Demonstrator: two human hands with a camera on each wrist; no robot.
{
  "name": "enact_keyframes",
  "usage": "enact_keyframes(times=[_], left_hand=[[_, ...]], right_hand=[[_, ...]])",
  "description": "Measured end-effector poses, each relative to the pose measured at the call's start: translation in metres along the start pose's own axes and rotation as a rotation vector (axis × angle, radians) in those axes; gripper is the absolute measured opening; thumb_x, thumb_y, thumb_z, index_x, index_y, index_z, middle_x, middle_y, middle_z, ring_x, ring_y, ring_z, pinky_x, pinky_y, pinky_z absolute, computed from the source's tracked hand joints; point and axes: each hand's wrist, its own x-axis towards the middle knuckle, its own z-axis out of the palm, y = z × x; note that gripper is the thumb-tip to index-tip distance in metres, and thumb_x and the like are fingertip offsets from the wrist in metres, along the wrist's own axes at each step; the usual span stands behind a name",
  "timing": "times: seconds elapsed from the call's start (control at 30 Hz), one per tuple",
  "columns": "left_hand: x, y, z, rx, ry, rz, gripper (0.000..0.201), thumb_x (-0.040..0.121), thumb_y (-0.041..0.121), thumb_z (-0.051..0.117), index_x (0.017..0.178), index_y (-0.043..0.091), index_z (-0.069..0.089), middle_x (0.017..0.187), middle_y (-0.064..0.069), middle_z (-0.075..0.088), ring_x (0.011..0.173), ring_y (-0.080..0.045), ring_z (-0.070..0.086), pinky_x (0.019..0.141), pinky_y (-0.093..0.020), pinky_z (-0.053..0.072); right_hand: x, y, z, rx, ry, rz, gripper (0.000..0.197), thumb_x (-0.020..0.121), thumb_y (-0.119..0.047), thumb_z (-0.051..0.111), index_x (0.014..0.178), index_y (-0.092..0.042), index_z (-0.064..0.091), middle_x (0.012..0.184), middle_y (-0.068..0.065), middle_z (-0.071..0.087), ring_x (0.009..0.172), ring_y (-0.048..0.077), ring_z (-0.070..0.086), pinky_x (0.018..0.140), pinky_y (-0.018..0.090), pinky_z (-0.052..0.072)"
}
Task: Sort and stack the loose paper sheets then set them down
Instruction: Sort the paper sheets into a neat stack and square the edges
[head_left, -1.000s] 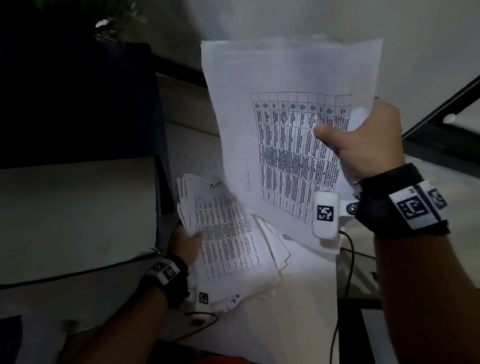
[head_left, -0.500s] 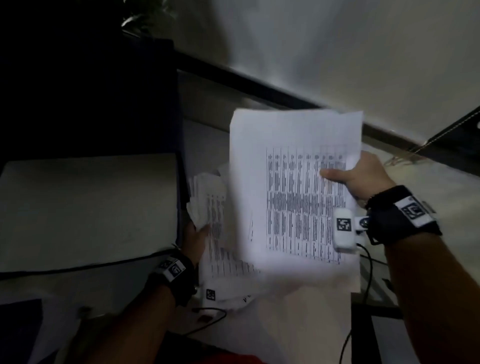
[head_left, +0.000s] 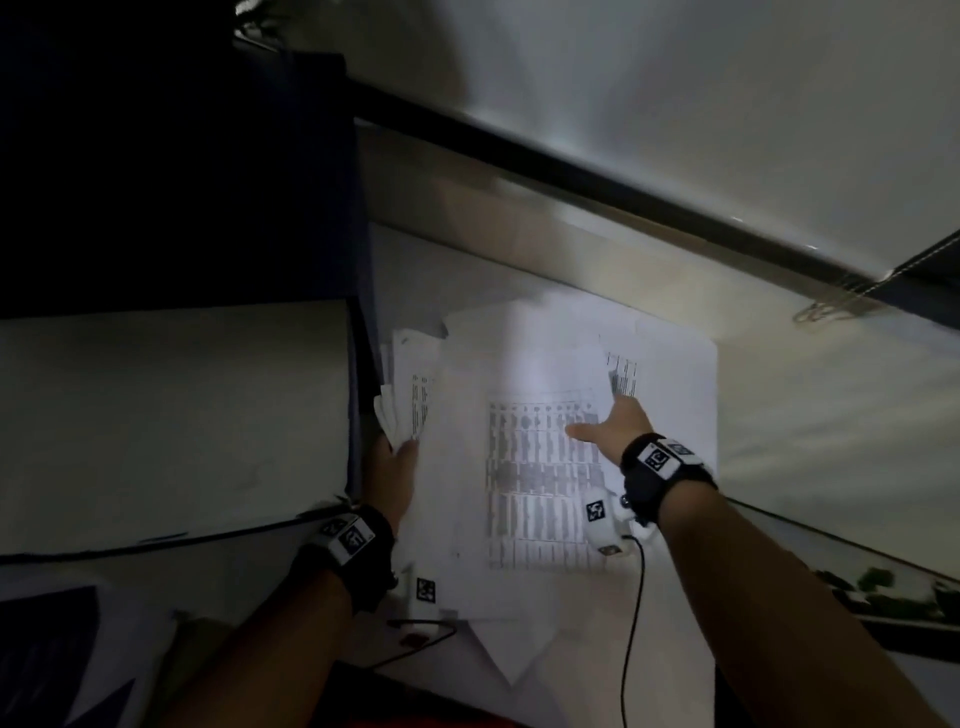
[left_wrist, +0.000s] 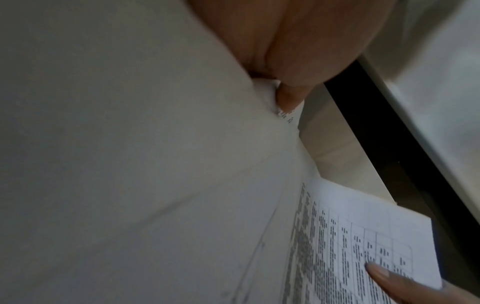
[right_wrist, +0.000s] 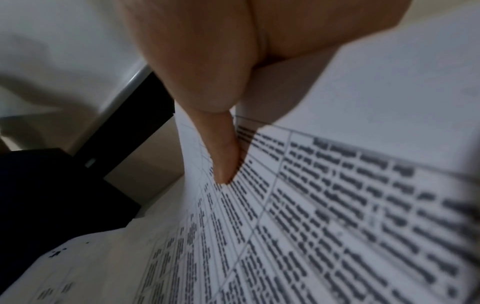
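Note:
A white sheet printed with a dense table (head_left: 540, 467) lies low over the loose paper stack (head_left: 410, 395) on the pale tabletop (head_left: 789, 426). My right hand (head_left: 613, 423) pinches this sheet near its right edge, thumb on the print. The right wrist view shows that thumb (right_wrist: 223, 160) pressed onto the printed sheet (right_wrist: 337, 205). My left hand (head_left: 395, 462) grips the stack's left edge, and its thumb (left_wrist: 288, 98) bears on the paper edge. The same sheet (left_wrist: 363, 236) shows at the lower right of the left wrist view. Most of the stack is covered.
A dark upright panel (head_left: 171, 197) and a pale flat board (head_left: 156, 415) stand close on the left. A black rail (head_left: 571, 176) runs along the wall behind. A black cable (head_left: 631, 623) hangs from my right wrist. Metal clips (head_left: 826, 312) lie at the far right.
My right hand has brought the printed sheet down from head height onto the stack. My left hand has stayed at the stack's left edge.

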Motion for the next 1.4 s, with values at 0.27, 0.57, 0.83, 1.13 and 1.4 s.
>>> enact_keyframes(times=[0.27, 0.57, 0.83, 1.13, 1.4], left_hand=[[0.011, -0.009, -0.002, 0.239, -0.011, 0.002, 0.040, 0.091, 0.013, 0.059, 0.131, 0.009, 0.053, 0.124, -0.007, 0.062, 0.111, -0.026, 0.060, 0.095, -0.033, 0.047], [0.006, -0.009, 0.000, 0.191, 0.041, -0.001, 0.039, 0.093, 0.005, 0.050, 0.132, 0.007, 0.051, 0.124, -0.010, 0.061, 0.105, -0.023, 0.057, 0.090, -0.029, 0.043], [0.007, -0.002, -0.006, 0.215, 0.000, 0.009, 0.049, 0.094, 0.008, 0.057, 0.141, 0.010, 0.045, 0.137, -0.010, 0.056, 0.124, -0.028, 0.054, 0.099, -0.028, 0.039], [0.012, -0.003, -0.008, 0.276, -0.065, -0.012, 0.051, 0.093, 0.008, 0.054, 0.142, 0.011, 0.042, 0.137, -0.008, 0.055, 0.124, -0.029, 0.053, 0.100, -0.029, 0.038], [0.013, 0.004, -0.004, 0.191, -0.075, -0.040, 0.060, 0.085, 0.029, 0.055, 0.142, 0.013, 0.041, 0.134, -0.006, 0.055, 0.120, -0.026, 0.054, 0.099, -0.031, 0.040]], right_hand=[[0.005, -0.016, 0.012, -0.111, -0.001, -0.020, 0.078, 0.088, -0.041, 0.072, 0.147, -0.009, 0.033, 0.143, 0.010, 0.050, 0.129, 0.034, 0.053, 0.094, 0.034, 0.049], [-0.014, 0.040, 0.008, 0.112, 0.186, 0.123, 0.036, 0.091, -0.027, 0.071, 0.115, -0.001, 0.067, 0.097, 0.011, 0.067, 0.079, 0.024, 0.059, 0.048, 0.018, 0.035], [-0.010, 0.027, -0.015, 0.134, 0.193, 0.014, 0.031, 0.083, -0.020, 0.080, 0.106, -0.010, 0.063, 0.102, 0.006, 0.061, 0.084, 0.024, 0.057, 0.051, 0.021, 0.038], [0.013, 0.010, -0.009, 0.171, 0.242, -0.084, 0.028, 0.089, -0.024, 0.074, 0.109, -0.007, 0.065, 0.101, 0.005, 0.063, 0.090, 0.022, 0.057, 0.080, 0.026, 0.043], [0.045, -0.044, -0.014, -0.421, -0.014, -0.453, 0.011, 0.087, -0.023, 0.072, 0.093, -0.014, 0.070, 0.099, 0.010, 0.071, 0.092, 0.027, 0.065, 0.072, 0.026, 0.041]])
